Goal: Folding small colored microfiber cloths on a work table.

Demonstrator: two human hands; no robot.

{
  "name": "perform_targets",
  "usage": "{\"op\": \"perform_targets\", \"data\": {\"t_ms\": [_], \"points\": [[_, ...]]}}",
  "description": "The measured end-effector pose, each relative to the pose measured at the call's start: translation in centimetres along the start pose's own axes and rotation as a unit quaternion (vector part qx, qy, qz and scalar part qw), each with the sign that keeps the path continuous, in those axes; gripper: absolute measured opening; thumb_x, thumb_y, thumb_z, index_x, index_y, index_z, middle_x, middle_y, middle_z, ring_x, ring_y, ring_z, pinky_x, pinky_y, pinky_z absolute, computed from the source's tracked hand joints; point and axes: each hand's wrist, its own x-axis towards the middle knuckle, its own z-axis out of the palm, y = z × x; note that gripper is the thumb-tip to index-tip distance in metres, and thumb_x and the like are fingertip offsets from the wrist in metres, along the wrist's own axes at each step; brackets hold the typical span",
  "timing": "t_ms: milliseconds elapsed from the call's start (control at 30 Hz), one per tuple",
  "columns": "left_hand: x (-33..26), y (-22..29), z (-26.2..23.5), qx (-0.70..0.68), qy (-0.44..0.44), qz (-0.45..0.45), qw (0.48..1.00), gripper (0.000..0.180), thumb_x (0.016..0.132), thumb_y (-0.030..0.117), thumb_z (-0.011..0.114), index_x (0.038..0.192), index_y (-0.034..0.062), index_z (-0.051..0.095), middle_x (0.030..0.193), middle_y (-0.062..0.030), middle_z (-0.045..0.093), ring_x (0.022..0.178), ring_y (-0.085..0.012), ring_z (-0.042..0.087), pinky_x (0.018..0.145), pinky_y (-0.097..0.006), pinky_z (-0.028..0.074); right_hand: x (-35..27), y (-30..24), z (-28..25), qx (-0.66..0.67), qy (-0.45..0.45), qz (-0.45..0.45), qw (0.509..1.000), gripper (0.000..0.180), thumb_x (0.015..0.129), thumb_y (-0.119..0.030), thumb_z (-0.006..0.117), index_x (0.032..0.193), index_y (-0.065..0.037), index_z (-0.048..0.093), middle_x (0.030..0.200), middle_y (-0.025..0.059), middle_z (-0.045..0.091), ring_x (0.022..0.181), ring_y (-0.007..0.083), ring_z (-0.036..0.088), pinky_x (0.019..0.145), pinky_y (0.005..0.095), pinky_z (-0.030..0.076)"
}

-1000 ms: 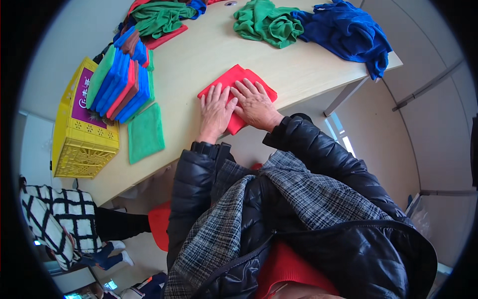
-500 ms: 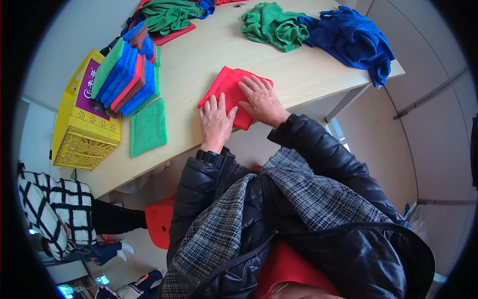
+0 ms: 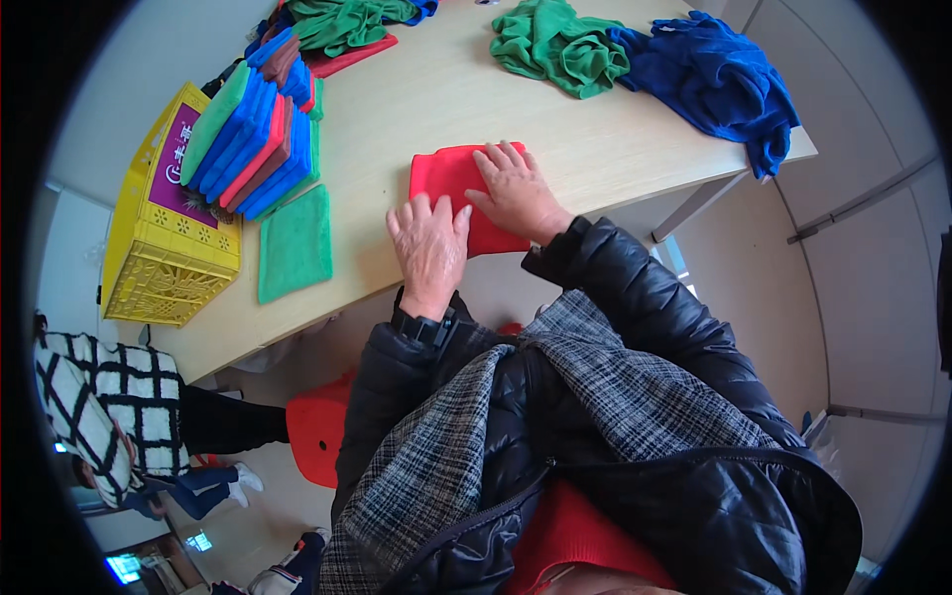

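Observation:
A folded red towel (image 3: 443, 173) lies flat at the near edge of the table, a little of it reaching over that edge. My left hand (image 3: 429, 253) rests at its lower left side, fingers stretched out. On its right part lies my right hand (image 3: 518, 193), fingers spread over the cloth. Neither hand grips anything. To the left, a folded green towel (image 3: 296, 243) lies alone on the table. Beyond it stands a stack of folded towels (image 3: 248, 144) in green, blue, red and brown, leaning by a yellow crate.
The yellow plastic crate (image 3: 178, 253) stands at the table's left end. Crumpled green cloths (image 3: 560, 50) and blue cloths (image 3: 709, 89) lie at the far right; another heap (image 3: 342, 25) is at the far left. A red stool (image 3: 317, 436) and a person in a checked coat (image 3: 134, 397) are lower left.
The red towel has turned from a slanted position to lie nearly square with the table edge. My left hand has slid slightly down and left across its side.

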Motion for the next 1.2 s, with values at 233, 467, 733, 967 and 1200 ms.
{"op": "perform_targets", "data": {"t_ms": [233, 467, 733, 967, 1200], "points": [[5.1, -2.1, 6.6, -0.148, 0.005, 0.11, 0.983, 0.068, 0.104, 0.053, 0.032, 0.151, 0.0039, 0.037, 0.159, -0.016, 0.032, 0.15, -0.0315, 0.023, 0.122, -0.044, 0.018, -0.9, -0.2, 3.3, -0.021, 0.028, -0.026, 0.999, 0.062, 0.096, -0.039, 0.048, 0.147, -0.004, 0.042, 0.155, 0.0191, 0.037, 0.147, 0.0366, 0.028, 0.121, 0.0533, 0.019], [6.5, -2.2, 7.7, -0.174, 0.041, 0.097, 0.979, 0.072, 0.101, 0.06, 0.036, 0.15, 0.0085, 0.042, 0.159, -0.0158, 0.033, 0.148, -0.0324, 0.026, 0.121, -0.047, 0.018, -0.3, 1.2, 3.4, -0.005, 0.044, -0.029, 0.999, 0.068, 0.094, -0.048, 0.051, 0.145, -0.004, 0.045, 0.154, 0.0186, 0.039, 0.147, 0.0357, 0.03, 0.12, 0.0522, 0.02], [6.1, -3.2, 7.2, -0.173, 0.037, 0.046, 0.983, 0.072, 0.101, 0.061, 0.034, 0.149, 0.0087, 0.042, 0.158, -0.0165, 0.033, 0.148, -0.0324, 0.028, 0.121, -0.049, 0.019, -1.0, 2.0, 2.5, 0.003, 0.042, -0.009, 0.999, 0.064, 0.097, -0.048, 0.051, 0.145, -0.006, 0.045, 0.156, 0.016, 0.038, 0.147, 0.0332, 0.029, 0.119, 0.051, 0.025], [3.0, -4.4, 5.3, -0.074, 0.021, -0.03, 0.997, 0.068, 0.102, 0.055, 0.038, 0.149, 0.0064, 0.042, 0.158, -0.0168, 0.034, 0.148, -0.0315, 0.027, 0.121, -0.053, 0.014, -1.7, 1.4, 0.2, -0.062, 0.016, 0.017, 0.998, 0.063, 0.096, -0.042, 0.056, 0.143, -0.003, 0.046, 0.152, 0.0182, 0.041, 0.145, 0.0348, 0.032, 0.118, 0.0537, 0.026], [3.7, -2.6, 6.6, -0.151, 0.032, 0.112, 0.982, 0.067, 0.103, 0.054, 0.035, 0.153, 0.0088, 0.036, 0.16, -0.0155, 0.031, 0.148, -0.0329, 0.026, 0.121, -0.046, 0.018, -0.5, 0.1, 3.3, -0.054, 0.035, -0.053, 0.996, 0.06, 0.097, -0.037, 0.047, 0.146, -0.003, 0.044, 0.153, 0.0196, 0.04, 0.145, 0.0373, 0.032, 0.119, 0.0535, 0.023]]}}
